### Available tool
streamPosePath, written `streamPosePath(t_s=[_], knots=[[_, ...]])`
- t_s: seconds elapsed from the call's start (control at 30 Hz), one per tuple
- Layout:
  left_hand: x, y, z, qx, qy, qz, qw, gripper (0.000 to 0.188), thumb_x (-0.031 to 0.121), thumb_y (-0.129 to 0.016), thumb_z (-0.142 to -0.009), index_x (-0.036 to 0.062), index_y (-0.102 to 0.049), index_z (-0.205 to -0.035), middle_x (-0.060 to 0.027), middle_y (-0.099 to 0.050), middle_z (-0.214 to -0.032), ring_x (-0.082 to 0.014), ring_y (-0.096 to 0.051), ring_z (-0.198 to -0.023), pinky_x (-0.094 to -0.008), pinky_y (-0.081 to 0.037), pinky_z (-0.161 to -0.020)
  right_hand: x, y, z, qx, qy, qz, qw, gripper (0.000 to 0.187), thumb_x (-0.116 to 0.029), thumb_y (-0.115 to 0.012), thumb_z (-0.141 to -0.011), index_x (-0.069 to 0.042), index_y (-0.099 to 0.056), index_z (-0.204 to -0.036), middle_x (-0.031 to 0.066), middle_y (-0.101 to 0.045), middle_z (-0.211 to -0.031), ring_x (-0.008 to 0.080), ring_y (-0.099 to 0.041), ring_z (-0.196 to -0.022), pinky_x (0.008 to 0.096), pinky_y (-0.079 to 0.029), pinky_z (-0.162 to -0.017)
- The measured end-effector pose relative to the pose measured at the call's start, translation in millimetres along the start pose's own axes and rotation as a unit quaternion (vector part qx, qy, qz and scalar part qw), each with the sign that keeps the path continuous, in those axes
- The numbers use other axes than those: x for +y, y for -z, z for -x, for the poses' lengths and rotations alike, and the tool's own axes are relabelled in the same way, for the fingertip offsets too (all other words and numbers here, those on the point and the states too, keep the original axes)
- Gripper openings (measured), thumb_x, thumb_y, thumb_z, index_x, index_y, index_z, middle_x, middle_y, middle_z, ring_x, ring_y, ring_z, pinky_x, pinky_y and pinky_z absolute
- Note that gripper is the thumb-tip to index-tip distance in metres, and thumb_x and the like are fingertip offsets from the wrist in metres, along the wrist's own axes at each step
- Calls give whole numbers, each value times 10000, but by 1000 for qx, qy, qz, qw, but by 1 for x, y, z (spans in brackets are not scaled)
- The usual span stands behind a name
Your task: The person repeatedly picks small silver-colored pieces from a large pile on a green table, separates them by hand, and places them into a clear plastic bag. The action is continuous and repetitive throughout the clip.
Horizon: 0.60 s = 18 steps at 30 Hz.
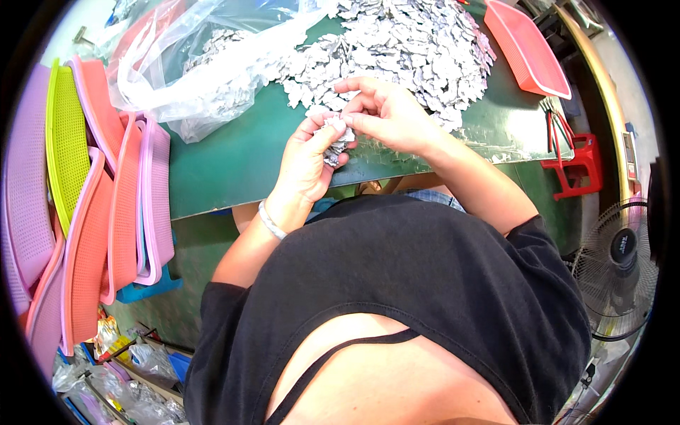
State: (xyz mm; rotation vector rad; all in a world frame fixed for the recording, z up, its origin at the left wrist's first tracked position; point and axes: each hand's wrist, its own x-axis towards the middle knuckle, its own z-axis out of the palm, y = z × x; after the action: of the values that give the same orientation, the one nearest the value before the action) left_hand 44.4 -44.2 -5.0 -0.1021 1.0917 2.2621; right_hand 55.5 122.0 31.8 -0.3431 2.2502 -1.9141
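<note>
Purple and orange baskets stand left of the green table and its clear bag. The left hand has its fingers clamped on small grey pieces. Right hand just beside: can't tell if its fingers pinch one. Then a grey pile, a pink basket.

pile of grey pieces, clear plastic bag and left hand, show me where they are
Pile of grey pieces (414,57): head view, middle of the heap.
Clear plastic bag (180,95): head view, its near wall.
Left hand (306,157): head view, middle of the hand.
</note>
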Motion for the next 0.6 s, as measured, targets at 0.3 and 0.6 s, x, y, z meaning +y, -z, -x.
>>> streamPosePath(t_s=[0.3,0.6], knots=[[87,-29,-11,-34,-220,-210,952,179,5,-591,-769,60,-544,-933,-36,-591,-777,-138,-588,-688,-216,-425,-500,13,41,-3,210,127,357,901,370,-38,-559,-788,-47,-494,-1153,79,-625,-862,176,-578,-768,277,-451,-713],[191,-24,-46,187,-607,-686,355,205,155,-630,-743,51,-621,-920,-111,-625,-866,-274,-591,-771,-352,-469,-713,17,72,-30,220,230,508,801,386,-47,-562,-732,-23,-497,-1111,150,-577,-914,313,-525,-901,379,-418,-817]])
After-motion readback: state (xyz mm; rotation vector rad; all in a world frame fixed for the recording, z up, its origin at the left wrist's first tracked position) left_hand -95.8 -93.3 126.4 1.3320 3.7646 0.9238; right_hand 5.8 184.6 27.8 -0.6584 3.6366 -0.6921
